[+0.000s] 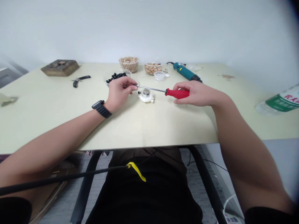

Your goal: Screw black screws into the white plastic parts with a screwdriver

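My right hand (192, 93) is wrapped round the red handle of a screwdriver (151, 89), its shaft pointing left. At the tip, my left hand (121, 91) is closed in a pinch on a small dark piece (135, 84), too small to name for sure. Below the shaft, between both hands, a small round metal motor (146, 92) sits in a white plastic housing (146, 99) on the table. A little black part (139, 92) shows at the housing's left side. Just behind my left hand stands a clear tub of black parts (116, 76), partly hidden by the hand.
At the back are two tubs of small tan pieces (129, 64) (153, 68), a small clear lid (159, 75) and a teal power tool (185, 71). Pliers (79, 80) and a brown block (60, 67) lie left. A bottle (280, 101) lies right. A dark cable (70, 177) crosses in front.
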### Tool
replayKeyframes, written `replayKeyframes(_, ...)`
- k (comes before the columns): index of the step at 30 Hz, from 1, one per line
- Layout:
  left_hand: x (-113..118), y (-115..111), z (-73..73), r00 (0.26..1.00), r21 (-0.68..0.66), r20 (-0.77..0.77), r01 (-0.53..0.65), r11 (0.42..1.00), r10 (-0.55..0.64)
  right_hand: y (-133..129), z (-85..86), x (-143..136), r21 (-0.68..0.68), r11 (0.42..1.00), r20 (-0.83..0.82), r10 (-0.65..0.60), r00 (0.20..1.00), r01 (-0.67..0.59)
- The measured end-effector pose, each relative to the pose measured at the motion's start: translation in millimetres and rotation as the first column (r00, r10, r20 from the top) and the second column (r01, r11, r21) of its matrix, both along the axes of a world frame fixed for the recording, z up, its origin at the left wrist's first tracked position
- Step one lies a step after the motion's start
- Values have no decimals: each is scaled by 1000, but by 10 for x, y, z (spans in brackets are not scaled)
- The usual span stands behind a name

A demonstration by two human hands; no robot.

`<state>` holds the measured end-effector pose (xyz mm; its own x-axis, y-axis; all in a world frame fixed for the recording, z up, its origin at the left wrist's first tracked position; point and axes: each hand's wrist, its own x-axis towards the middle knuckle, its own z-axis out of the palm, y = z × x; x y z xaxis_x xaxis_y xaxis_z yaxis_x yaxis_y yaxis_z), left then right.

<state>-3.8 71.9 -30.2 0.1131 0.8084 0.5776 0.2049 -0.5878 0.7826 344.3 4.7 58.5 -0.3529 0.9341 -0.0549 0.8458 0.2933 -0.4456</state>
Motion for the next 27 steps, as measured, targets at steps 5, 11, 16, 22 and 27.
replayKeyframes(5,8,-16,4,1000,8,-2,0,1000,0,6,0,-2,2,1000,4,-4,1000,4)
replayKeyframes(11,-6,-7,-5,999,6,-37,-6,1000,6,9,-5,-6,0,1000,15,-4,1000,4)
replayKeyframes(16,-19,16,-26,999,16,-42,-7,1000,7,13,-15,0,-5,1000,6,-3,1000,3)
replayKeyframes(22,1,-3,-16,999,6,-39,-6,1000,6,18,-15,10,4,1000,17,-1,1000,1)
replayKeyframes(27,16,-13,-25,1000,0,-15,-7,1000,7,21,-8,8,-10,1000,15,14,1000,-13)
